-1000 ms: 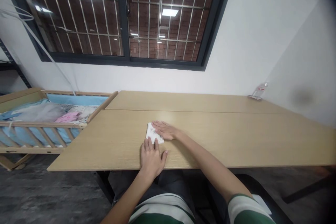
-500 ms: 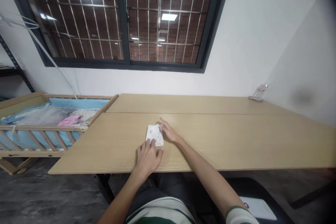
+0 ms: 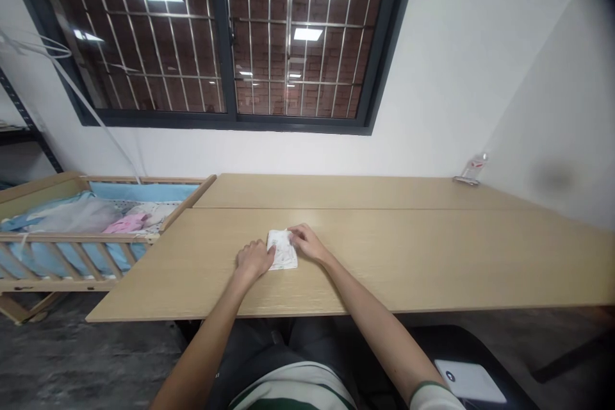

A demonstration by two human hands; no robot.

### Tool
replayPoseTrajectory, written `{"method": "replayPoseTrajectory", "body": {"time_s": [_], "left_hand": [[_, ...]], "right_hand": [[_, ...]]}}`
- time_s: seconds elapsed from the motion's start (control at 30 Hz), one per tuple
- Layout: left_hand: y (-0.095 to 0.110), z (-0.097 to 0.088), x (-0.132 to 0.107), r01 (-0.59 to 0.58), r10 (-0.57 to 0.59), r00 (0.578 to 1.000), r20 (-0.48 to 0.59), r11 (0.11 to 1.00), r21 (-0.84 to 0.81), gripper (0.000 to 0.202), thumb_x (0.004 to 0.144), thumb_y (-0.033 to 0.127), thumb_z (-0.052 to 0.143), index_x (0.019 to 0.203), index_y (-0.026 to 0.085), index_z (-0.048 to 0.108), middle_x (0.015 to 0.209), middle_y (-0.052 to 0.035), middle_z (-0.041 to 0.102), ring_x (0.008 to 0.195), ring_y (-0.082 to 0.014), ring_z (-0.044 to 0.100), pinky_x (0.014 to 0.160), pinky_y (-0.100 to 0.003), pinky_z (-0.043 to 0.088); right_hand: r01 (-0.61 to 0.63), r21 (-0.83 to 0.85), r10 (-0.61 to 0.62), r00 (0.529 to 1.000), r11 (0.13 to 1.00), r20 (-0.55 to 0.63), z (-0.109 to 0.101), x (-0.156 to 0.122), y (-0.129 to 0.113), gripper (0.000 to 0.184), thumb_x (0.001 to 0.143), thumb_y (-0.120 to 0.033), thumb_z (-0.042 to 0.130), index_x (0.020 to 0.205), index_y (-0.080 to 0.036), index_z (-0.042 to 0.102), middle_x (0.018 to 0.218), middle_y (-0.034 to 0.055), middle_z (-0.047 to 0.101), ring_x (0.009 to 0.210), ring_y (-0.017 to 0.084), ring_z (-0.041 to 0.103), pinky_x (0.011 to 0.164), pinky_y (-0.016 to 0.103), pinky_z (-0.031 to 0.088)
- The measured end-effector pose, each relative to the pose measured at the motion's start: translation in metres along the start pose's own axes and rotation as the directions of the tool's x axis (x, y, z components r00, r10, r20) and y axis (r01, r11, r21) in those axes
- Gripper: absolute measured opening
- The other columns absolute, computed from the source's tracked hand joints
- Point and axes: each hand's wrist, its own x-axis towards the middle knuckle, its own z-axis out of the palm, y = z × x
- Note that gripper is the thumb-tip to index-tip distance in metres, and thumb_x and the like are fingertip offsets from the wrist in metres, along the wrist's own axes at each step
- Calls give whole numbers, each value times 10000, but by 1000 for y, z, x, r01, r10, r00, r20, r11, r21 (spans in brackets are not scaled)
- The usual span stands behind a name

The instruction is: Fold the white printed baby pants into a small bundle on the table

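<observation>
A small folded white cloth with a faint print [image 3: 283, 254] lies on the light wooden table [image 3: 408, 250] in front of me. My left hand [image 3: 252, 259] rests at its left edge with curled fingers pinching that side. My right hand [image 3: 307, 243] is at its right edge, fingers bent and gripping the cloth's upper right corner. Both hands touch the cloth, which stays flat on the table.
A wooden baby crib [image 3: 72, 230] with blue lining and pink and white fabrics stands to the left of the table. A small clear bottle [image 3: 473, 168] sits at the far right corner. A white device [image 3: 468, 381] lies on a dark seat at lower right.
My left hand moved from below the cloth to its left edge. My right hand lifted off the top of the cloth and now grips its right side.
</observation>
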Motion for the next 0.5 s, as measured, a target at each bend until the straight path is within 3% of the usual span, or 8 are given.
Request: {"method": "replayPoseTrajectory", "body": {"time_s": [0.13, 0.27, 0.4, 0.5], "left_hand": [[6, 0, -9, -65, 65, 998, 0, 997, -49, 437, 1003, 420, 375, 1198, 98, 599, 1182, -212, 706, 1081, -311, 685, 874, -376, 486], [-10, -9, -47, -138, 135, 990, -40, 985, -106, 345, 1027, 360, 317, 1166, 155, 557, 1146, -154, 713, 1067, -267, 681, 842, -325, 474], [-64, -23, -111, -285, 281, 958, -57, 913, -290, 332, 1019, 463, 305, 973, 239, 545, 992, -69, 699, 928, -223, 667, 815, -289, 472], [-120, -33, -160, -227, 262, 964, 47, 901, -369, 387, 954, 616, 395, 885, 280, 573, 887, -24, 683, 832, -220, 636, 781, -282, 485]], "right_hand": [[33, -108, -35, 999, 994, -16, 3, -4, -8, 357, 810, -346, 740, 1133, -199, 706, 1081, 93, 589, 1046, 248, 559, 992, 419, 447], [-1, -109, -3, 999, 994, -34, 18, -23, -34, 315, 775, -310, 769, 1053, -200, 672, 1081, 82, 609, 1099, 256, 531, 1028, 424, 398], [-75, 95, 63, 990, 993, 129, 55, -61, -82, 245, 767, -310, 757, 931, -207, 607, 927, 18, 608, 865, 184, 537, 809, 308, 436], [-143, 284, 63, 960, 948, 272, 93, -93, -123, 312, 723, -365, 799, 897, -230, 577, 828, -35, 552, 745, 139, 480, 687, 261, 391]]}}
